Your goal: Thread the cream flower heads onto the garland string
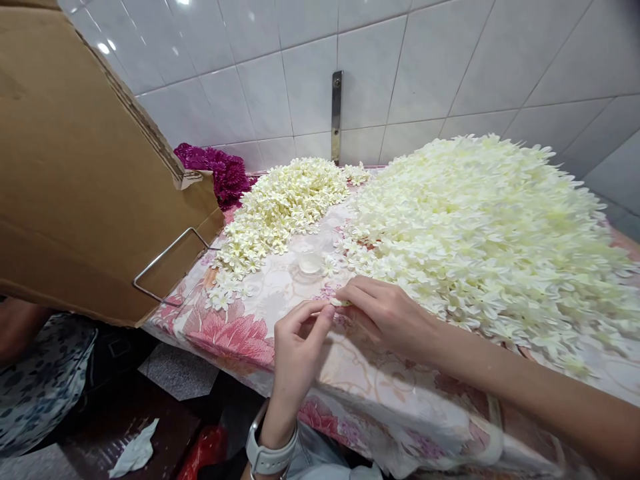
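My left hand (297,350), with a white watch on its wrist, is pinched at the table's front edge, its fingertips meeting those of my right hand (385,310). My right hand pinches a small pale yellow flower piece (343,303) between thumb and fingers. Whether the left fingers grip the same piece I cannot tell. A large heap of cream artificial flowers (490,227) lies just right of my right hand. A smaller pile of cream flowers (280,210) lies behind and left of the hands.
A floral tablecloth (235,333) covers the table. A small clear dish (310,261) sits between the piles. Purple flowers (220,170) lie at the tiled wall. A cardboard box (80,180) with a metal handle (165,267) stands left. Crumpled paper (135,450) lies on the floor.
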`<state>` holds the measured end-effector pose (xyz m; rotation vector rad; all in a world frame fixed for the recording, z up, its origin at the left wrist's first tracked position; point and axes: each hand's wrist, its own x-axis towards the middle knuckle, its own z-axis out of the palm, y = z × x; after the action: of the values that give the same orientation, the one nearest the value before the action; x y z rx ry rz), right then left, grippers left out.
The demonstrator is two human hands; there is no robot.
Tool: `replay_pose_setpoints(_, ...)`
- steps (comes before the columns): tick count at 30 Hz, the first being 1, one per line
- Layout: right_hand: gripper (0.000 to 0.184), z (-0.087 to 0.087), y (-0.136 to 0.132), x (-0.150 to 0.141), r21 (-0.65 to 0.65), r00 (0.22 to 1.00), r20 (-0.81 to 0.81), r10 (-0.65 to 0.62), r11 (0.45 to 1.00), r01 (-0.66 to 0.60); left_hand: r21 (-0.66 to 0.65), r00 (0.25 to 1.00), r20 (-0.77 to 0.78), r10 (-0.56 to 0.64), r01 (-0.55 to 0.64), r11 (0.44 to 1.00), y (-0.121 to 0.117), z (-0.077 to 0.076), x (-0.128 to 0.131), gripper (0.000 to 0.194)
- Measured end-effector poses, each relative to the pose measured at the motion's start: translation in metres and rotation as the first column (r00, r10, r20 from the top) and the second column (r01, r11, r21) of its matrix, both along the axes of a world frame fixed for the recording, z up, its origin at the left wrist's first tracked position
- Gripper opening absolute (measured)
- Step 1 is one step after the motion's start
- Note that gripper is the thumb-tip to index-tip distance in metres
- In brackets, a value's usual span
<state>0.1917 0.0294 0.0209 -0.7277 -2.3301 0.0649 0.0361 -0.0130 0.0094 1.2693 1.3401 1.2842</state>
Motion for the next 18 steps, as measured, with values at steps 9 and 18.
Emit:
replay_pose_setpoints(9,0.027,0.0026,0.0000,0.0039,-0.094,0.989,-0.072,-0.130,0.988,0.123,0.004,0.996,0.015,-0.089,0.089,0.996,0.0021,0.0015,0.0008,0.024)
replay_pose_setpoints(18,0.041,-0.0066,-0.0071,-0.0010,-0.186,0.998,-0.056,-0.016,0.983,0.005,-0.005,0.997,0.081,-0.014,0.014,1.000,0.0034,0.0019,0.0038,0.017)
